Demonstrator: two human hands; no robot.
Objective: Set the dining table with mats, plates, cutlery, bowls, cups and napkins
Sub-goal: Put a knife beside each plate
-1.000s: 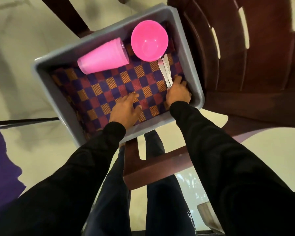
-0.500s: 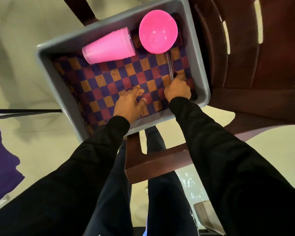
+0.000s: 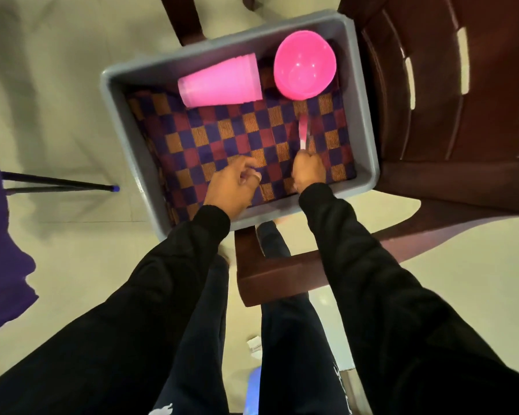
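Grey tub on a dark red chair, lined with a checked mat. Pink cup lies on its side at the far wall; pink bowl upright beside it. Right hand closed round the cutlery (blurred, piece count unclear), which sticks out toward the bowl. Left hand sits over the mat, fingers loosely curled; whether it pinches the mat cannot be told.

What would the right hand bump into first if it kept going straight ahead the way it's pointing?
Probably the pink bowl. The right hand grips cutlery whose tip points up the checkered mat toward it, inside the grey tub. Depth is hard to judge; the cutlery would likely touch first.
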